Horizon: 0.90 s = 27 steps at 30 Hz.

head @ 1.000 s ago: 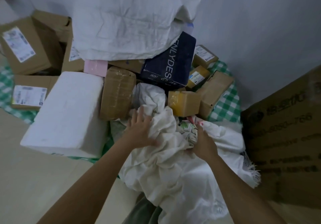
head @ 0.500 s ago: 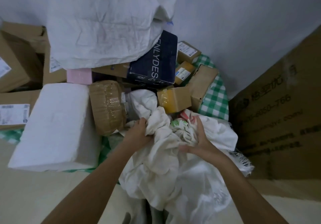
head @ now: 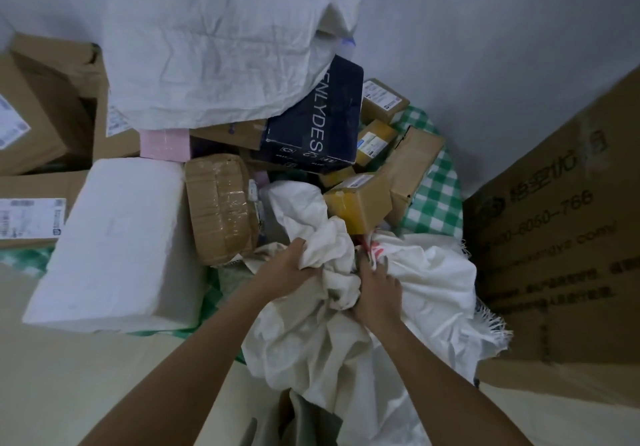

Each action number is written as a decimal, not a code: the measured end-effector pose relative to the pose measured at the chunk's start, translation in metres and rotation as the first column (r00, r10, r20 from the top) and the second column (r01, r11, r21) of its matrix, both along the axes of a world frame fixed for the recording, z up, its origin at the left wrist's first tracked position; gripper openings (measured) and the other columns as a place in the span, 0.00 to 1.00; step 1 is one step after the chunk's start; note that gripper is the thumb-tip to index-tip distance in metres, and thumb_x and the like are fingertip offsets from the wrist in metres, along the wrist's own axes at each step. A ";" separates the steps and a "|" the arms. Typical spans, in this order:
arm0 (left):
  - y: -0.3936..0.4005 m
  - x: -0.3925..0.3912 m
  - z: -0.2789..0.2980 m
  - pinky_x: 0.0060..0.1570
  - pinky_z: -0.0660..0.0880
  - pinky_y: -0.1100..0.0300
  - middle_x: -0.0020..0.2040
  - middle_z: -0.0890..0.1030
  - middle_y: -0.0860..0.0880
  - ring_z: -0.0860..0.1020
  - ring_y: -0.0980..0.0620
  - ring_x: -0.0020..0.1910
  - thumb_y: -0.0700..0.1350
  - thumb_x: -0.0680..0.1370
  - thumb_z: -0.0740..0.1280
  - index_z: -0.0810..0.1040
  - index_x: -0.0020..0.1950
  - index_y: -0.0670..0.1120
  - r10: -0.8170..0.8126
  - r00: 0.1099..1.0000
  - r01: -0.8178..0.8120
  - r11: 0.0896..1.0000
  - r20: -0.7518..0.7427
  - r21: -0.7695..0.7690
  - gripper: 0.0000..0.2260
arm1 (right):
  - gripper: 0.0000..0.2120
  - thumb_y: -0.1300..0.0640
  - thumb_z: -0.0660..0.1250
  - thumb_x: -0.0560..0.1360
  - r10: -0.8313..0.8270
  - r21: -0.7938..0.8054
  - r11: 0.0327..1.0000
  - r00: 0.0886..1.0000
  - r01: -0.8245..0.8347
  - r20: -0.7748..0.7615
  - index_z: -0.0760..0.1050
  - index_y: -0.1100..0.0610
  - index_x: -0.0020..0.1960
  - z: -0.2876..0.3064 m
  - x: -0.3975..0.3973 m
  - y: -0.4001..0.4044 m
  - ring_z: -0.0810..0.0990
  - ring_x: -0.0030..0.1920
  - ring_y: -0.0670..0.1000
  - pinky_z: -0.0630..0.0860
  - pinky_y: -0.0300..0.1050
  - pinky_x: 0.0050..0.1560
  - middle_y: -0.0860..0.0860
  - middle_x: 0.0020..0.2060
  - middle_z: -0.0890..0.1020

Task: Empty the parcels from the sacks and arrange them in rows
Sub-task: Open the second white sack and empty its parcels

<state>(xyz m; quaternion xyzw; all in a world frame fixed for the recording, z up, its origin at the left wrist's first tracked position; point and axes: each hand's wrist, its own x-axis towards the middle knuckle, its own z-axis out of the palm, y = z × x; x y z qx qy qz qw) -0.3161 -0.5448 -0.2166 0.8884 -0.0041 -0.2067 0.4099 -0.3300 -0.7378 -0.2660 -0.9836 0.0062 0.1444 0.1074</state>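
A crumpled white woven sack (head: 429, 293) lies bunched in front of me on the floor. My left hand (head: 289, 269) grips a fold of its cloth, fingers curled into the fabric. Beside it, my right hand (head: 377, 286) clutches another fold near the red print. Behind the sack lies a heap of parcels: a tape-wrapped brown parcel (head: 221, 206), a small yellow-taped box (head: 356, 203), a dark blue box (head: 311, 130), several small cardboard boxes and a big white foam block (head: 110, 248). A second large white sack (head: 214, 40) is draped over the heap.
A green checked cloth (head: 433, 199) lies under the parcels. A tall printed cardboard carton (head: 568, 237) stands close on the right. Cardboard boxes with labels (head: 38, 106) are stacked at the left. A pale wall rises behind; bare floor (head: 69, 383) lies at the lower left.
Both hands have closed tighter on the sack cloth and drawn together, bunching it. The view has shifted slightly, with the carton on the right nearer.
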 end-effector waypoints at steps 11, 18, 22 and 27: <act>0.012 -0.007 0.021 0.56 0.67 0.60 0.67 0.71 0.47 0.71 0.47 0.65 0.47 0.76 0.69 0.60 0.74 0.47 0.020 0.997 -0.023 0.999 0.073 0.034 0.29 | 0.30 0.44 0.69 0.74 0.165 0.356 0.927 0.981 -0.120 -0.100 0.63 0.44 0.73 0.075 0.024 -0.032 0.74 0.64 0.54 0.72 0.47 0.58 0.48 0.67 0.74; 0.006 -0.002 0.055 0.51 0.70 0.57 0.60 0.75 0.49 0.75 0.48 0.57 0.52 0.77 0.67 0.68 0.68 0.47 0.093 0.990 -0.100 0.993 0.105 0.060 0.21 | 0.35 0.42 0.73 0.63 0.227 0.467 0.874 0.964 -0.138 -0.140 0.70 0.48 0.69 0.127 0.029 -0.056 0.74 0.62 0.47 0.73 0.48 0.62 0.41 0.61 0.75; 0.004 -0.002 0.069 0.55 0.72 0.54 0.59 0.75 0.51 0.75 0.47 0.59 0.59 0.76 0.66 0.69 0.68 0.48 0.112 0.990 -0.119 0.990 0.087 0.077 0.25 | 0.31 0.48 0.76 0.66 0.247 0.567 0.811 0.962 -0.142 -0.112 0.73 0.49 0.68 0.145 0.028 -0.066 0.73 0.65 0.47 0.71 0.45 0.64 0.42 0.63 0.75; 0.002 -0.006 0.090 0.61 0.71 0.50 0.69 0.72 0.48 0.73 0.47 0.64 0.68 0.73 0.63 0.64 0.73 0.49 0.160 0.980 -0.171 0.981 0.120 0.093 0.35 | 0.11 0.58 0.76 0.68 0.237 0.621 0.768 0.970 -0.157 -0.049 0.83 0.48 0.49 0.167 0.028 -0.073 0.66 0.71 0.44 0.68 0.45 0.66 0.45 0.65 0.76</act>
